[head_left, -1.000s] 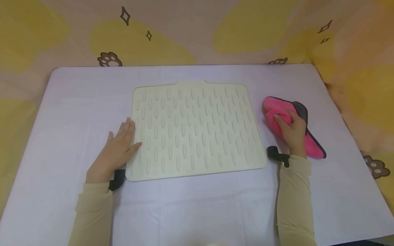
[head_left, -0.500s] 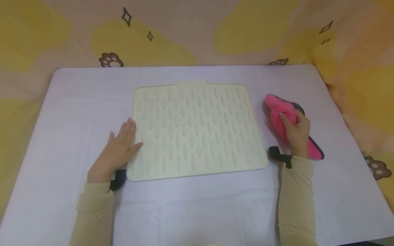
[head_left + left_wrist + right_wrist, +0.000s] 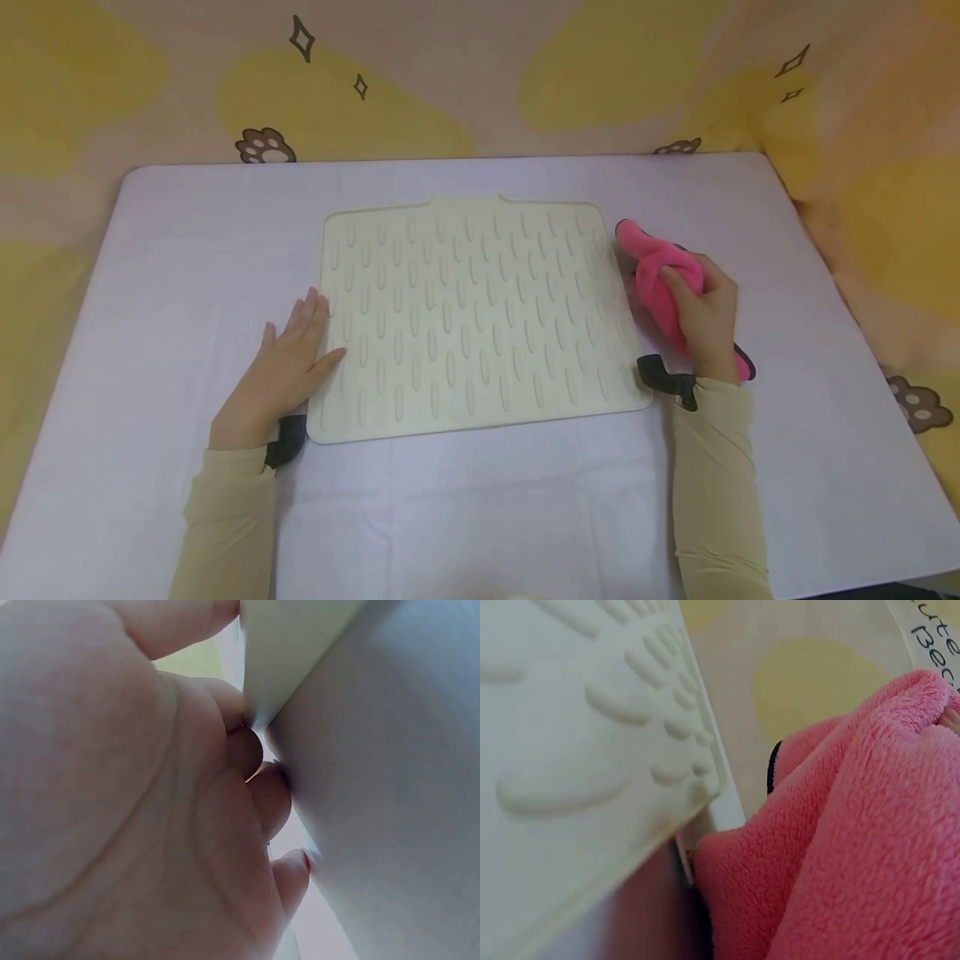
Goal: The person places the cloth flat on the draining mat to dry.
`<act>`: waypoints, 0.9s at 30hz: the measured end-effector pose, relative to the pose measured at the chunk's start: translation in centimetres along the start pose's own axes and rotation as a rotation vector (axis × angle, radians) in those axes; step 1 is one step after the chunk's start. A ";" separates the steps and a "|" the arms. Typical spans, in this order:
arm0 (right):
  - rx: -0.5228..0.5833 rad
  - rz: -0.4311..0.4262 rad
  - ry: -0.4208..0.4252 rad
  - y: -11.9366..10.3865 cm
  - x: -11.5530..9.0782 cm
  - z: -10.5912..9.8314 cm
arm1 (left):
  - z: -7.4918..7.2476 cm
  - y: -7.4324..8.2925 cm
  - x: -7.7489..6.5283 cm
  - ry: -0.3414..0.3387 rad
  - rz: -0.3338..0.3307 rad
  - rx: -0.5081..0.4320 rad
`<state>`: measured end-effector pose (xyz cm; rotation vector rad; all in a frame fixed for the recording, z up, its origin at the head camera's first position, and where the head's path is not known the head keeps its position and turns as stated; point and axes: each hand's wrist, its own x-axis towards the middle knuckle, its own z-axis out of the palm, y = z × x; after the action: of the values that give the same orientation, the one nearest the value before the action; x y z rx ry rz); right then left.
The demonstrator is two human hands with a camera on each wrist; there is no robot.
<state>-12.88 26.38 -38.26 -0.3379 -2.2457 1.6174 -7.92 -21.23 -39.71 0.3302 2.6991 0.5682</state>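
Note:
A cream ridged drying mat [image 3: 465, 317] lies flat in the middle of the head view. My left hand [image 3: 281, 367] rests at its left edge with straight fingers, the thumb and fingertips on the border. In the left wrist view the open palm [image 3: 127, 795] faces the mat's side [image 3: 292, 645]. Just beyond the right edge, my right hand [image 3: 708, 312] grips a bunched pink cloth [image 3: 656, 287] with dark trim. The right wrist view shows the cloth's fluffy folds [image 3: 840, 847] close beside the mat's ridged side [image 3: 592, 735]; most of the gripping fingers are hidden there.
A white cloth [image 3: 480, 517] covers the table, whose far edge meets a yellow and beige patterned backdrop [image 3: 480, 75]. Black camera mounts sit on both wrists, the right mount [image 3: 663, 379] overlapping the mat's near right corner in the head view.
My right hand has gathered the pink cloth tighter and shifted it left, up to the mat's right edge. Less of its dark part shows now. The left hand and the mat stay put.

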 end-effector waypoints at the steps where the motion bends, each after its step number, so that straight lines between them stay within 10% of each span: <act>1: -0.001 -0.006 -0.011 -0.1 -0.1 0.2 | 0.0 0.0 0.0 0.000 0.000 0.001; 27: 0.104 -0.148 -0.184 -5.1 -1.6 4.8 | -0.1 0.2 -0.2 -0.003 -0.015 -0.009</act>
<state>-13.38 19.98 -35.06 0.0048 -2.2454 1.7393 -7.77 -21.19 -39.45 0.3081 2.6934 0.5749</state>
